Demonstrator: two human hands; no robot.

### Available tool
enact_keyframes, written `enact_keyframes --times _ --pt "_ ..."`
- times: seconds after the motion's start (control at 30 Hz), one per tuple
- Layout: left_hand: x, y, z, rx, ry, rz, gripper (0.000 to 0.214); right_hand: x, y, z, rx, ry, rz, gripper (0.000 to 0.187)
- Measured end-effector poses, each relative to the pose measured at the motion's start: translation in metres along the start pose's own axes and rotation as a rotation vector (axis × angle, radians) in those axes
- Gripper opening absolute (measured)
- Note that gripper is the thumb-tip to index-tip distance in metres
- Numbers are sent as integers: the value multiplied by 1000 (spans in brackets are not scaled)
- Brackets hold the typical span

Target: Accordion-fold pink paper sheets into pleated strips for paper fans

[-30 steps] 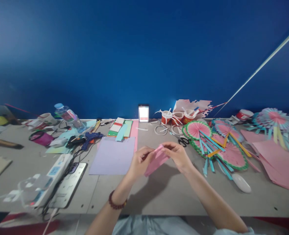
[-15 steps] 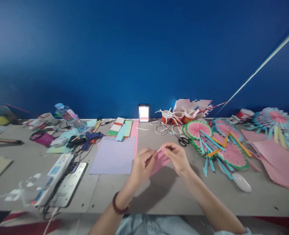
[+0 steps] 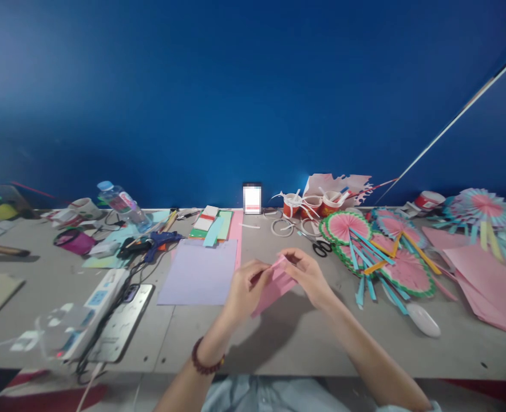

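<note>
Between my hands, just above the table, a piece of pink paper (image 3: 274, 290) with crease lines is held at a slant. My left hand (image 3: 248, 286) pinches its left side, thumb and fingers closed on the edge. With its fingertips closed on the upper edge, my right hand (image 3: 308, 276) grips the other side. Part of the paper is hidden behind the fingers. A lavender sheet (image 3: 198, 274) lies flat beside my left hand. Black-handled scissors (image 3: 321, 247) rest on the table past my right hand.
Pleated watermelon-coloured paper fans (image 3: 407, 272) lie to the right, near a white mouse (image 3: 423, 320) and pink sheets (image 3: 489, 286). Leftward are a phone (image 3: 126, 326), a power strip (image 3: 96, 312), a blue glue gun (image 3: 158, 245) and a tilted bottle (image 3: 126, 205). A lit screen (image 3: 252, 199) stands against the wall.
My left hand has shifted slightly left and down. More of the pink paper shows between the hands, and its lower corner has moved left. My right hand has barely moved.
</note>
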State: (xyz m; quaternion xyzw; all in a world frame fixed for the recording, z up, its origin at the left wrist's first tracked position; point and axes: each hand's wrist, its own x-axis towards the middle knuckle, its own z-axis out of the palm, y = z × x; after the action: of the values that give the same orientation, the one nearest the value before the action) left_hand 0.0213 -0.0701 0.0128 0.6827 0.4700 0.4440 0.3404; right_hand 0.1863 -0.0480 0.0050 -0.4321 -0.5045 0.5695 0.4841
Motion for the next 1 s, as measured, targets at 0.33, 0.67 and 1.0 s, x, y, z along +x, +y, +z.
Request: enact_keyframes --times 0.33,0.67,1.0 --pt "2 -3 -7 -11 -184 -77 30 1 6 -6 -27 107 19 28" --pt "6 -19 -12 -154 -162 -276 28 3 9 -9 54 204 72 37" --pt "5 -22 -9 -62 -104 -220 28 5 13 -3 137 235 108 38"
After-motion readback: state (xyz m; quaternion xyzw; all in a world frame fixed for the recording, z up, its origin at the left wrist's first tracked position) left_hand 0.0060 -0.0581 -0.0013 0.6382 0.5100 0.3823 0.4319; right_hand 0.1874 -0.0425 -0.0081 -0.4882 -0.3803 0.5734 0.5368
